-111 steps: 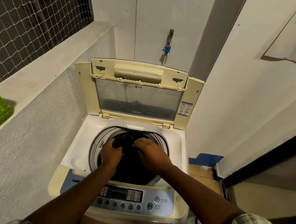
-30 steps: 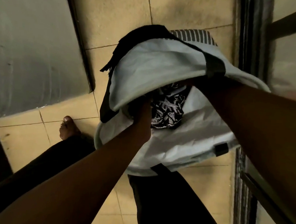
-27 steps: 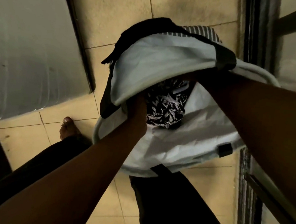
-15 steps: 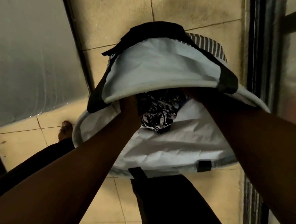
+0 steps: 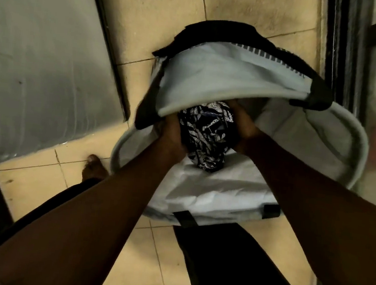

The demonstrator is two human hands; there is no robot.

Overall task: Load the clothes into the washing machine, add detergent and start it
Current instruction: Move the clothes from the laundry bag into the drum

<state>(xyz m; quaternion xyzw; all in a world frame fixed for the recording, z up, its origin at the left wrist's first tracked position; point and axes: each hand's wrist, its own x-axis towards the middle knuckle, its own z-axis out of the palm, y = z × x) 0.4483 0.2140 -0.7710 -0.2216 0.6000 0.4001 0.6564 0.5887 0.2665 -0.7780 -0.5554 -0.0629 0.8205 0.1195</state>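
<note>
View straight down, both forearms reaching into a soft white fabric laundry bag w/ black trim and straps [image 5: 211,198], which stands on the beige tiled floor [image 5: 146,22] between the person's legs. Bag mouth is wide open; far side of the lining is folded over toward the camera, partly roofing the opening. A dark garment [image 5: 217,32] drapes over the bag's far rim, next to a strip of grey-striped outer fabric.

Task item: bundled dark navy cloth w/ white leaf print [image 5: 206,137], inside the bag, roughly centre of the opening, top edge tucked under the folded lining.

L hand [image 5: 171,138] presses against the bundle's left side; fingers curl around and under the cloth, tips hidden by the fabric, so grip looks closed on it but exact finger spread can't be told. R hand [image 5: 241,129] cups the bundle's right and upper side; fingers [image 5: 234,107] wrapped onto the cloth, tips disappearing under the lining fold. Bundle squeezed between the two hands.

Surroundings: grey metal-looking panel [image 5: 40,57] upper left, just beside the bag. Dark door or window frame [image 5: 344,54] along the right edge, close to the bag's rim. Bare foot [image 5: 92,167] on the tiles at left, near the bag's base; black trousers [image 5: 227,267] cover both legs. Lighting dim, warm.
</note>
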